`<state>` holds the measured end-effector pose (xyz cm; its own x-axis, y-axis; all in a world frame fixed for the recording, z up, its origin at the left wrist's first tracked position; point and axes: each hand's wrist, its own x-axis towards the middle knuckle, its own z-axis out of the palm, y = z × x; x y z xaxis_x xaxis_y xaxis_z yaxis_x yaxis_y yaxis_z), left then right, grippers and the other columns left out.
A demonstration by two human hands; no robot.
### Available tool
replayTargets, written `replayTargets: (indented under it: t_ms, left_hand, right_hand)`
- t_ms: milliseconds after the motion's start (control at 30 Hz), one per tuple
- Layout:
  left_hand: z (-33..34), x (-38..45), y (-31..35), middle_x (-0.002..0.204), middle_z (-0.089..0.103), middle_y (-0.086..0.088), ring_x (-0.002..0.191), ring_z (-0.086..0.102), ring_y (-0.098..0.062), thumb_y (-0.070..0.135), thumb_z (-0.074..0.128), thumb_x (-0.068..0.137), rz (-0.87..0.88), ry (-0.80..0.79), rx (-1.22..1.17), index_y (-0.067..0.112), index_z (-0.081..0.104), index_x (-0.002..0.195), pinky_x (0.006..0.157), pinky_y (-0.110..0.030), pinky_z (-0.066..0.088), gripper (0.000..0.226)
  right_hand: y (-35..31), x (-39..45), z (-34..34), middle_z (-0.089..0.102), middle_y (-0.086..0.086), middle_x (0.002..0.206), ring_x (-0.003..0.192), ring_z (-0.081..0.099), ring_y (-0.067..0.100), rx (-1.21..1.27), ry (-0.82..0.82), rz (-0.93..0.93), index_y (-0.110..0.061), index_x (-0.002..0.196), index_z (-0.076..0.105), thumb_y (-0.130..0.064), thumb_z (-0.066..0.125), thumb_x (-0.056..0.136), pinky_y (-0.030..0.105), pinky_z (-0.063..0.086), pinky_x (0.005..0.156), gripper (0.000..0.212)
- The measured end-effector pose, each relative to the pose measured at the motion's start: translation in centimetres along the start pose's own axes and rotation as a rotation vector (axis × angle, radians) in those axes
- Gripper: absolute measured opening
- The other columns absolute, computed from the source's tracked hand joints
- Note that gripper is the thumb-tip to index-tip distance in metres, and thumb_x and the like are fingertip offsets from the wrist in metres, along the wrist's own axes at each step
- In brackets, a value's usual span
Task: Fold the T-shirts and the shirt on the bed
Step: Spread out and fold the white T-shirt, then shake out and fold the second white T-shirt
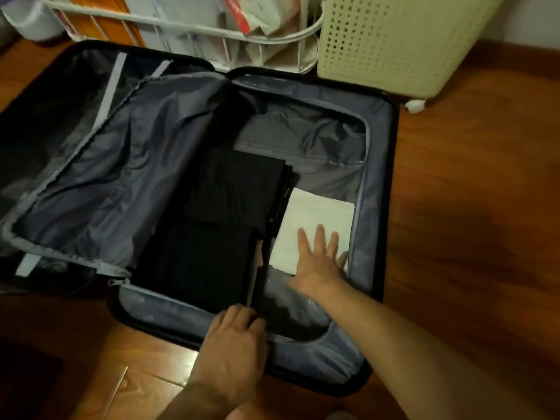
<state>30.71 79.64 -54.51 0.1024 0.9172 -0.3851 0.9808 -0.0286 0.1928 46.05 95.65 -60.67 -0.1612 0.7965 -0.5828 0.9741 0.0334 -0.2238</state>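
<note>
An open black suitcase with grey lining lies on the wooden floor. Inside it lie folded black garments, stacked, and beside them on the right a folded white garment. My right hand lies flat with spread fingers on the near end of the white garment. My left hand is at the near edge of the black stack, its fingers curled down into the gap by a dark fold; whether they hold the cloth is hidden. No bed is in view.
The suitcase's left half lies open with a loose grey divider flap over it. Behind stand a white wire rack with papers and a pale perforated laundry basket. Wooden floor extends to the right.
</note>
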Motion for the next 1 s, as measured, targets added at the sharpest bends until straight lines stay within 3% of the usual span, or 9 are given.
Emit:
replayTargets:
  t_ms: [100, 200, 333, 433, 533, 600, 667, 833, 1000]
  left_hand:
    - [0.0, 0.7, -0.3, 0.095, 0.064, 0.008, 0.095, 0.060, -0.020, 0.041, 0.045, 0.087, 0.009, 0.014, -0.054, 0.028, 0.073, 0.095, 0.083, -0.040, 0.055, 0.032]
    - [-0.1, 0.5, -0.2, 0.109, 0.063, 0.007, 0.111, 0.055, -0.022, 0.046, 0.035, 0.093, 0.033, -0.040, -0.068, 0.029, 0.071, 0.106, 0.099, -0.042, 0.047, 0.042]
    - [0.0, -0.4, -0.5, 0.132, 0.051, 0.003, 0.131, 0.036, -0.022, 0.042, 0.034, 0.103, 0.101, -0.114, -0.077, 0.029, 0.058, 0.131, 0.116, -0.039, 0.025, 0.039]
    - [-0.6, -0.2, -1.5, 0.136, 0.049, 0.004, 0.131, 0.036, -0.018, 0.035, 0.038, 0.103, 0.121, -0.048, -0.280, 0.029, 0.055, 0.139, 0.117, -0.033, 0.026, 0.040]
    - [-3.2, -1.7, -3.3, 0.133, 0.055, -0.002, 0.130, 0.042, -0.024, 0.028, 0.035, 0.093, 0.079, 0.043, -0.429, 0.021, 0.059, 0.138, 0.114, -0.040, 0.035, 0.052]
    - [-5.7, -5.8, -4.7, 0.128, 0.059, -0.002, 0.126, 0.047, -0.026, 0.029, 0.031, 0.088, -0.058, 0.101, -0.564, 0.022, 0.063, 0.133, 0.110, -0.040, 0.039, 0.055]
    - [-8.8, -11.7, -6.4, 0.129, 0.060, -0.001, 0.126, 0.049, -0.023, 0.023, 0.040, 0.096, -0.189, 0.053, -0.687, 0.025, 0.063, 0.130, 0.112, -0.033, 0.036, 0.042]
    - [-20.2, -29.3, -11.8, 0.127, 0.061, -0.001, 0.120, 0.056, -0.018, 0.017, 0.045, 0.101, -0.458, -0.018, -0.818, 0.025, 0.064, 0.128, 0.099, -0.017, 0.034, 0.034]
    - [-31.2, -51.4, -16.3, 0.121, 0.068, 0.007, 0.115, 0.063, -0.015, 0.029, 0.039, 0.092, -0.830, 0.109, -0.915, 0.031, 0.067, 0.114, 0.098, -0.031, 0.048, 0.036]
  right_hand:
    - [0.0, 1.2, 0.9, -0.036, 0.016, 0.159, 0.144, -0.028, 0.051, -0.226, 0.040, -0.062, -0.030, 0.155, -0.026, -0.001, 0.054, 0.091, 0.073, 0.000, 0.115, 0.106]
    - [0.5, 1.3, 1.2, -0.035, 0.018, 0.159, 0.145, -0.023, 0.055, -0.357, 0.039, -0.100, -0.027, 0.155, -0.027, 0.008, 0.045, 0.091, 0.073, 0.004, 0.115, 0.102]
    - [0.7, 0.3, 1.3, -0.038, 0.012, 0.159, 0.146, -0.023, 0.051, -0.420, -0.051, -0.113, -0.033, 0.154, -0.026, 0.005, 0.043, 0.094, 0.067, 0.004, 0.117, 0.099]
    - [-0.3, -0.2, 0.3, -0.029, 0.016, 0.162, 0.149, -0.014, 0.050, -0.463, -0.055, -0.106, -0.029, 0.156, -0.021, -0.004, 0.042, 0.098, 0.065, 0.010, 0.119, 0.089]
    - [-3.3, -3.8, -2.5, -0.006, 0.021, 0.165, 0.151, 0.006, 0.045, -0.597, -0.158, -0.090, -0.021, 0.160, -0.005, -0.027, 0.047, 0.100, 0.057, 0.015, 0.120, 0.079]
    - [-7.3, -8.2, -5.1, 0.015, 0.019, 0.162, 0.143, 0.027, 0.041, -0.651, -0.132, -0.157, -0.018, 0.159, 0.010, -0.026, 0.047, 0.099, 0.050, 0.027, 0.115, 0.071]
    - [-12.5, -13.4, -7.8, 0.033, 0.017, 0.153, 0.132, 0.042, 0.037, -0.570, -0.064, -0.242, -0.017, 0.154, 0.024, -0.023, 0.049, 0.098, 0.046, 0.040, 0.107, 0.061]
    - [-28.4, -28.0, -13.6, 0.049, 0.012, 0.137, 0.123, 0.050, 0.033, -0.275, -0.013, -0.389, -0.016, 0.145, 0.043, -0.013, 0.054, 0.094, 0.045, 0.045, 0.101, 0.052]
    - [-45.4, -45.1, -18.4, 0.060, 0.018, 0.122, 0.115, 0.056, 0.041, -0.181, -0.069, -0.687, -0.010, 0.128, 0.061, 0.004, 0.048, 0.086, 0.046, 0.044, 0.099, 0.046]
